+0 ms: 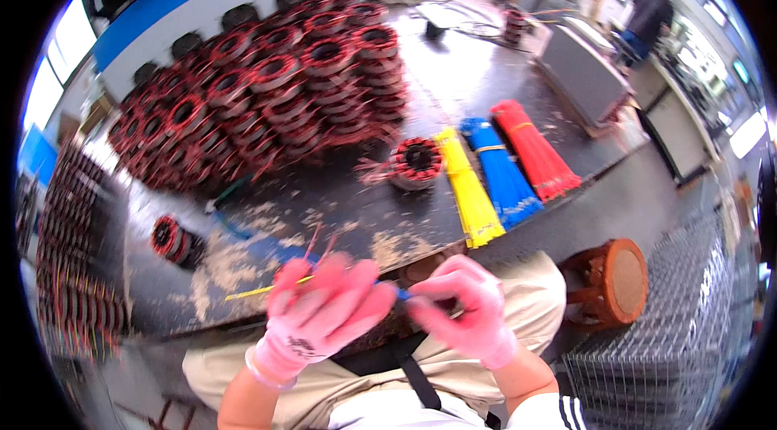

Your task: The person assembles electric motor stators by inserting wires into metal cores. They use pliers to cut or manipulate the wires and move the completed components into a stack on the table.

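Both my hands wear pink gloves and are close together over my lap, at the table's near edge. My left hand (328, 312) is closed, slightly blurred, round a bundle of leads. A yellow wire (251, 294) sticks out to its left and thin red wires (312, 242) rise above it. Whatever else the palm holds is hidden. My right hand (463, 310) pinches a short blue wire (403, 295) that spans the gap between the hands. Beyond them, a motor stator (417, 163) with red windings stands on the table; another stator (174, 240) lies at the left.
Many stacked stators (275, 82) fill the table's far left. Yellow (469, 191), blue (500, 175) and red (536, 153) wire bundles lie at the right. A wooden stool (619, 284) and wire-mesh cage (664, 325) are to my right. A person (647, 17) is in the background.
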{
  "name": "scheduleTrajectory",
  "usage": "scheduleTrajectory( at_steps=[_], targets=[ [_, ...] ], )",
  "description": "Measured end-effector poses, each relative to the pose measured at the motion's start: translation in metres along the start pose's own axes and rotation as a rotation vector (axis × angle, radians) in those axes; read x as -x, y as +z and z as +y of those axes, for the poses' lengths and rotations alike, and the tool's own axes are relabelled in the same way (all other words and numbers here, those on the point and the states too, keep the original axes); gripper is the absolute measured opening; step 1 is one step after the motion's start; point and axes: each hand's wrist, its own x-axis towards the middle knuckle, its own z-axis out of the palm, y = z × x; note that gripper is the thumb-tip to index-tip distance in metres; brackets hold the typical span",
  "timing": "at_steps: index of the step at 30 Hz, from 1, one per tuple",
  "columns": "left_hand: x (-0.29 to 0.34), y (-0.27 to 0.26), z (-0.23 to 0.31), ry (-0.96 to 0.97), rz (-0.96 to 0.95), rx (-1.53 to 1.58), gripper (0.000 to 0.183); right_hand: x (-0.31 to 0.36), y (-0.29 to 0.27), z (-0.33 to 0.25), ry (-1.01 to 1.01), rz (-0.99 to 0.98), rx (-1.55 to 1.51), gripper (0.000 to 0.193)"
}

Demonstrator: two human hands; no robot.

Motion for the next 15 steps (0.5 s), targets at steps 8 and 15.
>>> scheduleTrajectory(
  at_steps=[8,15],
  targets=[
    [0.055,-0.012,-0.011,-0.711,-0.055,0.151,0.038,-0.041,0.076,0.074,0.172,-0.326,0.225,0.025],
    [0.09,0.051,-0.008,-0.889,-0.09,0.368,0.043,-0.055,0.132,0.111,0.516,-0.608,-0.121,0.026]
  ],
)
